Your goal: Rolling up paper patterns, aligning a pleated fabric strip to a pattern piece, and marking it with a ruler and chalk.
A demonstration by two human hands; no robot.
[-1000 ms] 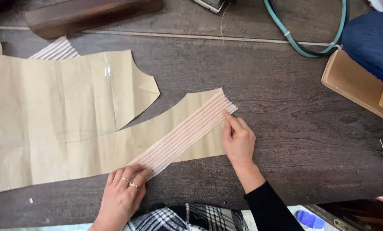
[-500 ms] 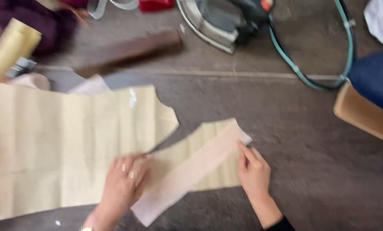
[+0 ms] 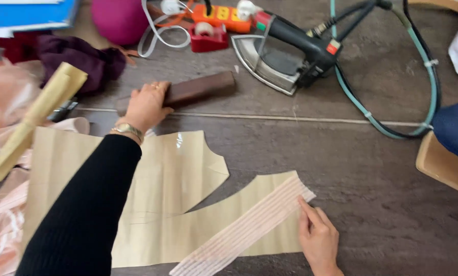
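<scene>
My left hand [image 3: 146, 106] reaches far across the dark wooden surface and closes on the end of a long dark brown wooden block [image 3: 198, 88]. My right hand [image 3: 318, 237] lies flat at the near right, its fingers pressing the upper end of a pale pink striped fabric strip [image 3: 244, 228]. That strip lies diagonally over a tan paper pattern piece [image 3: 167, 204], which is spread flat under my left forearm.
A steam iron [image 3: 285, 53] with a teal hose [image 3: 387, 120] rests at the back. Beside it are a red tape dispenser [image 3: 208, 37], an orange power strip [image 3: 221, 15] and a magenta ball [image 3: 117, 19]. A rolled tan paper [image 3: 34, 117] and pink fabric [image 3: 4, 102] lie left; a wooden chair edge [image 3: 443, 163] stands right.
My left hand left the near end of the striped strip and reached forward to the wooden block. The view tilted up, showing the iron and clutter. My right hand stayed on the strip.
</scene>
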